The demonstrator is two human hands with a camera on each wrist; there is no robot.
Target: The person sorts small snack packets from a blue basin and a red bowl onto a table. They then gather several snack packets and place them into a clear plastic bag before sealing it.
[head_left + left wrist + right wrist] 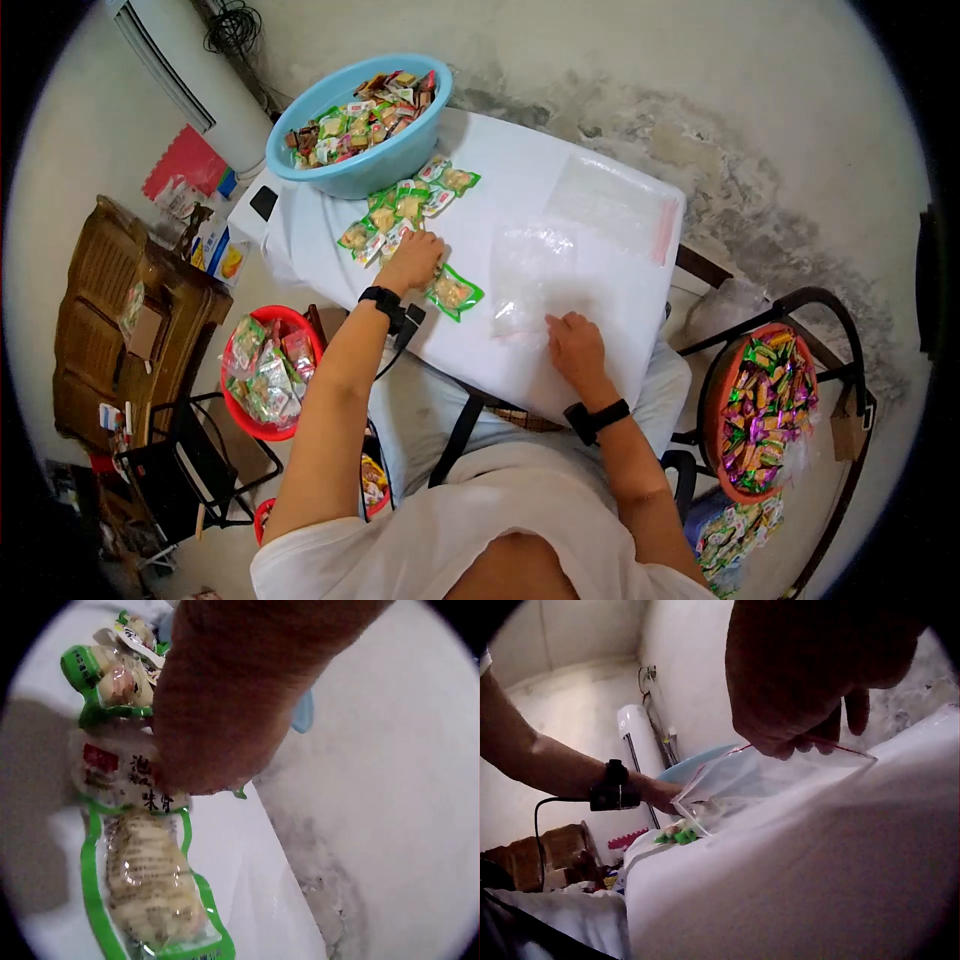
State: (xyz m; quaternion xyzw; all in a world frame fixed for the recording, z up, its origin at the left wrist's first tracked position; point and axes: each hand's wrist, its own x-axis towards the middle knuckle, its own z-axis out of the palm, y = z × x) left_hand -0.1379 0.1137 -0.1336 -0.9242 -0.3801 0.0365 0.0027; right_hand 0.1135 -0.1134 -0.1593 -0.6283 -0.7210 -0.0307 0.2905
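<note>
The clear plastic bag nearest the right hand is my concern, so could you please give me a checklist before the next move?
1. Right hand grips the bag: ok, fingers at its red-lined edge.
2. Bag's mouth parted: ok, edges stand apart in the right wrist view.
3. Left hand at the green-edged snack packets: ok.
4. Packet firmly gripped: cannot tell, fingertips hidden.
5. Packet in the bag: not ok, none seen inside.
6. More clear bags on the table: ok.

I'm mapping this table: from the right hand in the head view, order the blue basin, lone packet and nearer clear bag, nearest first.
1. Clear bag, at the right hand
2. Lone packet, leftward
3. Blue basin, far left
</note>
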